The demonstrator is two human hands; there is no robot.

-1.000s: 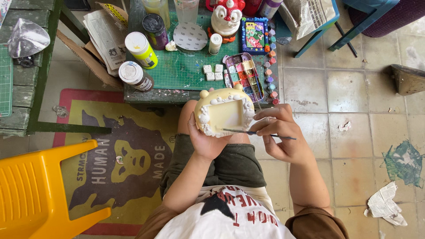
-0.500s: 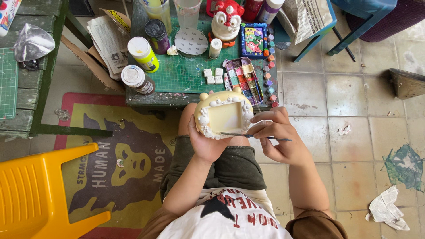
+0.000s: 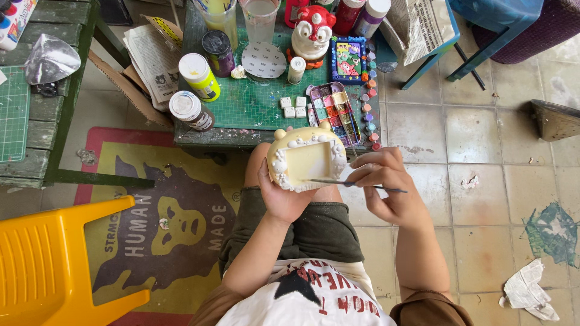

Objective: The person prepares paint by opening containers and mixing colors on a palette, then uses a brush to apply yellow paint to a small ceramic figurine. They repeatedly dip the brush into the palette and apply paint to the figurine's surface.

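Tiled floor below; plaster frame, rigid, prob. fragile, is cupped underneath by left hand; thin brush pinched in right hand.

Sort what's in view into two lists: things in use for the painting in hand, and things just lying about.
In use:
- cream plaster frame, held in the left hand
- thin paintbrush, held in the right hand, tip on the frame
- paint palette close by on the table

Lying about:
- yellow plastic chair
- folded newspaper
- crumpled paper on the floor
- red and white figurine
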